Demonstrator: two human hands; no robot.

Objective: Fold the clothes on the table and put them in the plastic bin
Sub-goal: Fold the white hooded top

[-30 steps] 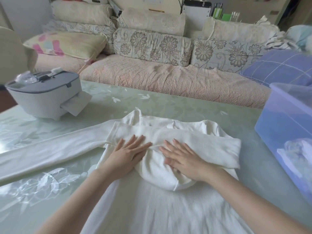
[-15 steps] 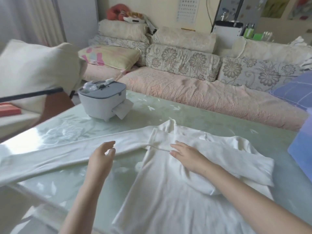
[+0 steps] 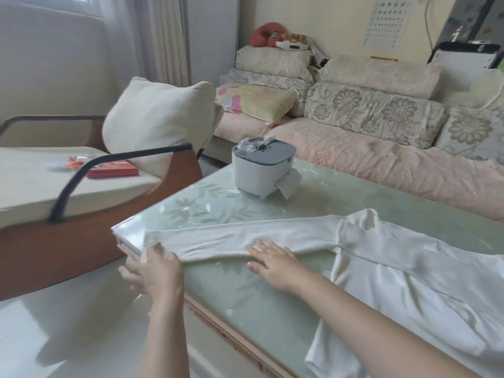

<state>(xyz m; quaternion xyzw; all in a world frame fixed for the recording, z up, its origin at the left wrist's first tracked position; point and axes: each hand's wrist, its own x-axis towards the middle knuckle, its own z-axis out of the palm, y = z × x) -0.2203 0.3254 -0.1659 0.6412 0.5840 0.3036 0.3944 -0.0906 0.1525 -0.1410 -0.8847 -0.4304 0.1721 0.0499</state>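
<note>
The white ribbed top (image 3: 409, 282) stretches one sleeve (image 3: 231, 241) toward nine o'clock. Your left grip (image 3: 154, 271) pinches its cuff, and your right grip (image 3: 272, 259) presses it, fingers straight.

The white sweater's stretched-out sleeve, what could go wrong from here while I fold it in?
1. The sleeve ends right at the corner of the table, where your left hand pinches its end; if the grip slips, that end may drop over the edge.
2. Your right hand presses flat on the middle of the sleeve, so the fold could bunch there.
3. The sweater hangs partly over the near edge; a tug might drag it off.
</note>
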